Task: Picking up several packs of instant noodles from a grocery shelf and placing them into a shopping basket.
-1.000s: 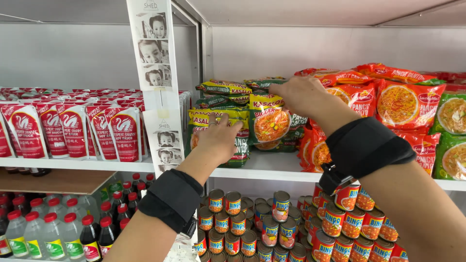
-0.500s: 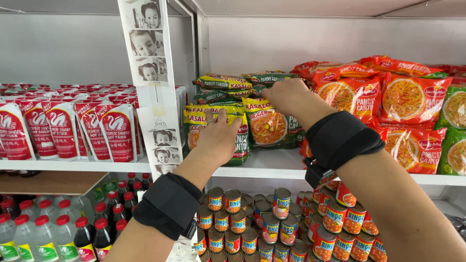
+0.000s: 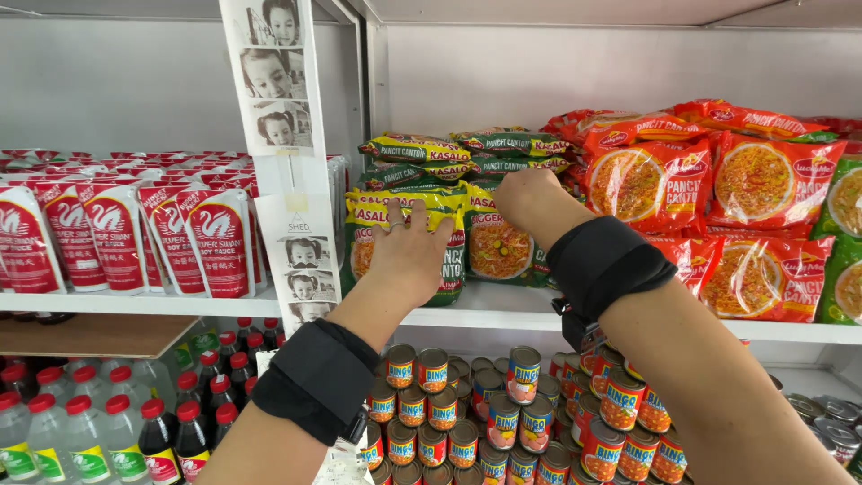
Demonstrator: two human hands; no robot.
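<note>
Hands meet the yellow noodle packs (image 3: 409, 211) near the shelf (image 3: 503, 310) front edge: left hand (image 3: 409, 256) spread flat against them, right hand (image 3: 525, 198) closed on one pack's top.

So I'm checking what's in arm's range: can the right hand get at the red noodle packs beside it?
Probably yes: the right hand is at the yellow noodle packs, and the red noodle packs stand just beside it, nothing between.
</note>
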